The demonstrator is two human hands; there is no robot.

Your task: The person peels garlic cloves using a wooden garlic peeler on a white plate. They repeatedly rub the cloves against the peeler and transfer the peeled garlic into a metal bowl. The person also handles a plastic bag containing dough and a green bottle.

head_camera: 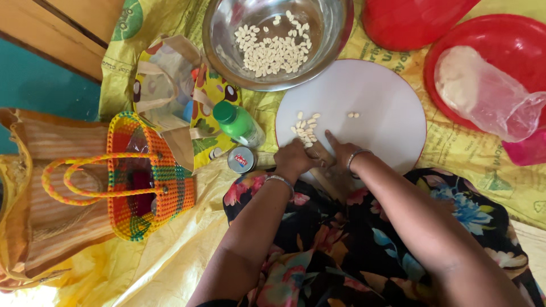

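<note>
Yellow sheet (170, 267): covers the floor, lower left to right edge.
Red plate (506, 42): upper right, crumpled clear bag on it.
White round board (375, 108): centre; work surface.
Steel bowl (227, 34): top centre, holds pale peeled kernels.
Woven basket (151, 176): left of centre.
Green bottle (239, 122): just left of the board.
Left hand (293, 159): curled narrow at the board's lower edge; contents hidden, cannot tell.
Right hand (335, 153): forefinger extended, touching the kernel pile (306, 129).
Technique (judgement): press lightly, keep kernels on the board.
</note>
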